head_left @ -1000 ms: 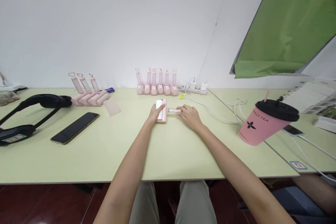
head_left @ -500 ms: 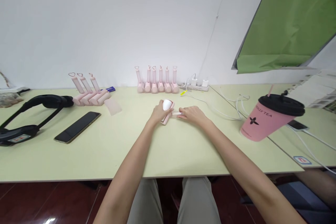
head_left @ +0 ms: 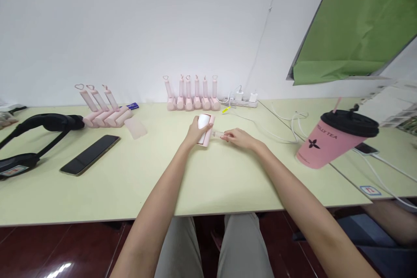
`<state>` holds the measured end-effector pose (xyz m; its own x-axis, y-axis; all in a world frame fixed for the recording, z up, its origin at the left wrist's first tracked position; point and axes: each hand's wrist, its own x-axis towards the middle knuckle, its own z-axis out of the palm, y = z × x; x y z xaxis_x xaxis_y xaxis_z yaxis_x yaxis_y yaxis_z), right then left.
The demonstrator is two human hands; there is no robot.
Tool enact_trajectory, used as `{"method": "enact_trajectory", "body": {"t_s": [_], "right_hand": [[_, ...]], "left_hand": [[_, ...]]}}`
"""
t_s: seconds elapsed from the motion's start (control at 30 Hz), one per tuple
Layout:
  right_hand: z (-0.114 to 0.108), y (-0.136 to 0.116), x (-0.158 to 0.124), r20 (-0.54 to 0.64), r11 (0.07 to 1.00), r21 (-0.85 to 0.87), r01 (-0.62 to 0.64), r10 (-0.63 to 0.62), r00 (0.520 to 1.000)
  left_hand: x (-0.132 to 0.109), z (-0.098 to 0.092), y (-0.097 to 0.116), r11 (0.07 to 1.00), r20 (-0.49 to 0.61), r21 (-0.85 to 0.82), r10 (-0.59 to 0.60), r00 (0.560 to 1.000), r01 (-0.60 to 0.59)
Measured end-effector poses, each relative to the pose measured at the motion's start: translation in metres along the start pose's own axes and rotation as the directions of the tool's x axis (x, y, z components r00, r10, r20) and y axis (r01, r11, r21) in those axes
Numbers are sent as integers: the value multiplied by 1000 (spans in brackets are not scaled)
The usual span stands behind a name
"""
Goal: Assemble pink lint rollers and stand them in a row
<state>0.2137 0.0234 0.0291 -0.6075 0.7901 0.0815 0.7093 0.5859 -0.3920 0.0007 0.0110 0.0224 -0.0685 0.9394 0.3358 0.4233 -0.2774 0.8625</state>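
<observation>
Over the middle of the pale table, my left hand (head_left: 194, 133) is wrapped round a pink case (head_left: 211, 132) with a white rounded piece in it. My right hand (head_left: 239, 137) pinches a small clear tube (head_left: 219, 134), whose left end points at the case's right side. Whether the tube touches the case is too small to tell. Behind my hands, several pink holders with upright clear tubes (head_left: 196, 89) stand in a row by the wall. More pink holders (head_left: 109, 116) stand at the left.
A pink cup (head_left: 321, 147) with a black lid stands at the right. A power strip (head_left: 244, 103) with white cables lies by the wall. At the left are a phone (head_left: 90, 155), a black headset (head_left: 54, 122) and a pale pink sheet (head_left: 136, 127). Another person's arm (head_left: 391, 221) shows lower right.
The pink case has turned more upright in my left hand and shows more of its white piece. The tube in my right hand is tilted differently. The whole view has shifted slightly.
</observation>
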Motion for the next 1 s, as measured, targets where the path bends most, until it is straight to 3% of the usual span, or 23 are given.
{"method": "enact_trajectory", "body": {"t_s": [0.13,0.23,0.33,0.53,0.73,1.0], "right_hand": [[-3,-8,-1,62,975,223,10,-25,998],[-6,-19,0,10,956,290,32,-36,999],[-15,-22,-2,-106,976,211,52,-30,994],[-30,-4,-10,-317,996,-35,-76,61,946],[-17,-11,-4,-353,985,-160,-64,3,936],[-12,-18,-4,-421,967,-252,-29,-82,903]], "left_hand": [[1,3,-2,998,-1,-64,3,1000,-3],[1,11,-5,990,59,-140,24,998,-15],[3,15,-8,954,83,-298,-4,997,28],[7,1,-14,864,16,-480,-166,986,153],[3,4,-7,841,29,-523,-140,990,135],[2,7,-9,874,4,-464,-157,988,141]]}}
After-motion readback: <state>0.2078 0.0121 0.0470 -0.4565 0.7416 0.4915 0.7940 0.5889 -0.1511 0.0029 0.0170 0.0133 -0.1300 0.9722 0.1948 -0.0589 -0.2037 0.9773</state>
